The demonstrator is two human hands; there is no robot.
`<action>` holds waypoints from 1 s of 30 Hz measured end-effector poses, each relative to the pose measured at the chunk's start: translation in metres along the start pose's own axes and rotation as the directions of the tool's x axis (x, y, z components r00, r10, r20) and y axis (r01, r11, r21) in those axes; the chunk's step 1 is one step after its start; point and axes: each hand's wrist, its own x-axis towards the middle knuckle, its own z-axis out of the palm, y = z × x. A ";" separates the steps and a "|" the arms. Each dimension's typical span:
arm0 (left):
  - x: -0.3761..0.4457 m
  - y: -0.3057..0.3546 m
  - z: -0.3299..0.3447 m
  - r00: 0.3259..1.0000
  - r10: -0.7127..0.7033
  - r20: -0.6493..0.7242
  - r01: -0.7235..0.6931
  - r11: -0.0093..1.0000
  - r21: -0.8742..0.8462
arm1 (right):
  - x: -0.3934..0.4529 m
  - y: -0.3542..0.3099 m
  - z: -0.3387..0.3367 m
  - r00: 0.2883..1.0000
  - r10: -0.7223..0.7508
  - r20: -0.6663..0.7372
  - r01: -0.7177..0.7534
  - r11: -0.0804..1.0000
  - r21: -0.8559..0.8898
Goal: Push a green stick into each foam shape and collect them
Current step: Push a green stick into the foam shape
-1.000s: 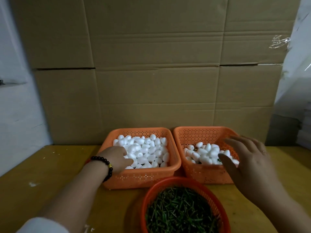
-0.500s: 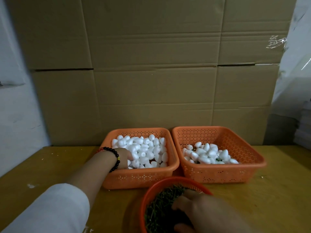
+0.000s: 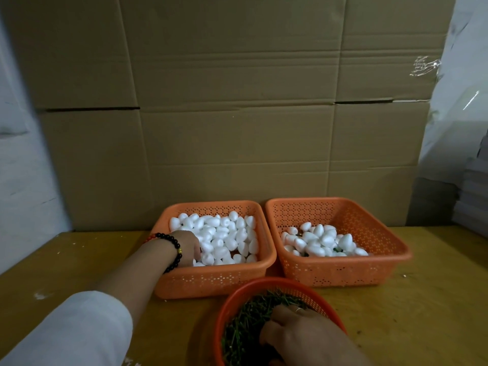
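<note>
A wall of stacked cardboard boxes (image 3: 237, 114) stands behind a yellow wooden table (image 3: 66, 265); pale plastic sheeting (image 3: 459, 107) hangs at the right.

The left hand (image 3: 188, 247) reaches down into the near left corner of the left orange basket (image 3: 214, 280). Its fingers are buried among the white foam shapes (image 3: 224, 237), which lie against the fingertips and spread away from them to the right and toward the far wall of the basket. Whether those fingers have closed round a shape cannot be told, since the back of the hand hides them. A black bead bracelet (image 3: 173, 249) circles the wrist, and a white sleeve (image 3: 79, 331) covers the forearm.

The right hand (image 3: 293, 330) rests knuckles up in the round red basket (image 3: 266, 283) at the near edge. Its fingers curl down into the heap of green sticks (image 3: 245, 320), which lie under and to the left of the fingertips. Whether they pinch a stick cannot be told, as the tips are out of sight. A ring shows on one finger.

Beyond the right hand's fingers and well apart from them, the right orange basket (image 3: 369, 273) holds a smaller pile of foam shapes with green stick ends (image 3: 322, 243) showing between them.
</note>
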 end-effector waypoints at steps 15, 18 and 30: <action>0.009 0.006 0.004 0.995 -0.016 -0.094 0.013 0.999 -0.036 | -0.002 -0.001 -0.012 0.997 -0.023 -0.068 0.030 0.994 0.107; 0.015 -0.006 0.003 0.945 -0.107 -0.308 0.008 0.951 -0.308 | -0.004 0.001 -0.019 0.994 -0.030 -0.103 0.046 0.987 0.152; -0.047 0.063 0.042 0.891 -0.076 -0.448 -0.454 -0.134 -0.881 | -0.003 0.019 -0.013 0.908 0.205 -0.366 -0.073 0.936 0.344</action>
